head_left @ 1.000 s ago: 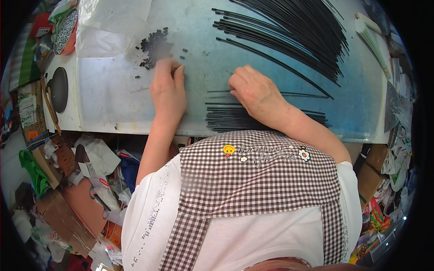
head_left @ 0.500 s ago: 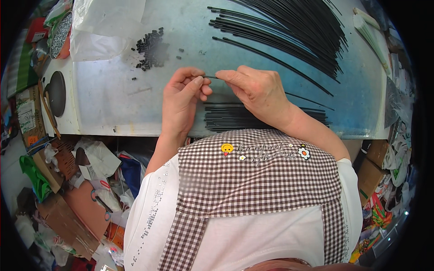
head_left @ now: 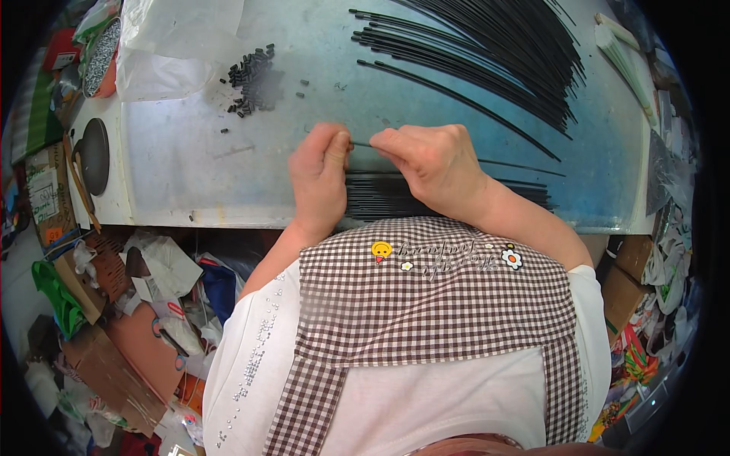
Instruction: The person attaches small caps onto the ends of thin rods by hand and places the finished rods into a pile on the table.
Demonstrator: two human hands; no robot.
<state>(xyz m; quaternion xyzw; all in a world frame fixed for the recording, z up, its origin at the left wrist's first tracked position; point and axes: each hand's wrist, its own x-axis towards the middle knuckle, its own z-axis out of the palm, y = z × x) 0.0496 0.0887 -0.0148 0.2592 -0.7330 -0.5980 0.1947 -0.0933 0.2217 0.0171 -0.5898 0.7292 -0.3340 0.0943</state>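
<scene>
Between my two hands runs a thin black rod point(head_left: 360, 144), its short bare stretch crossing the gap from hand to hand. My left hand point(head_left: 318, 171) is closed round its left end, thumb pressed on top, so that end and anything on it are hidden. My right hand point(head_left: 435, 159) pinches the rod a little further right, and its tail shows beyond the wrist. Under and beside my hands a bundle of thin black rods point(head_left: 380, 199) lies along the table's near edge. A pile of small black caps point(head_left: 247, 72) sits to the far left.
At the far right of the table point(head_left: 205, 182) many black rods point(head_left: 487, 61) lie fanned out, with thicker left tips. A clear plastic sheet point(head_left: 171, 64) covers the far left corner. A dark round disc point(head_left: 96, 157) and an orange tub of small grey pieces point(head_left: 103, 61) stand at left.
My left hand has moved slightly right and its fingers, loosely curled before, have closed tightly round the rod's end. My right hand keeps its pinch, shifted slightly down.
</scene>
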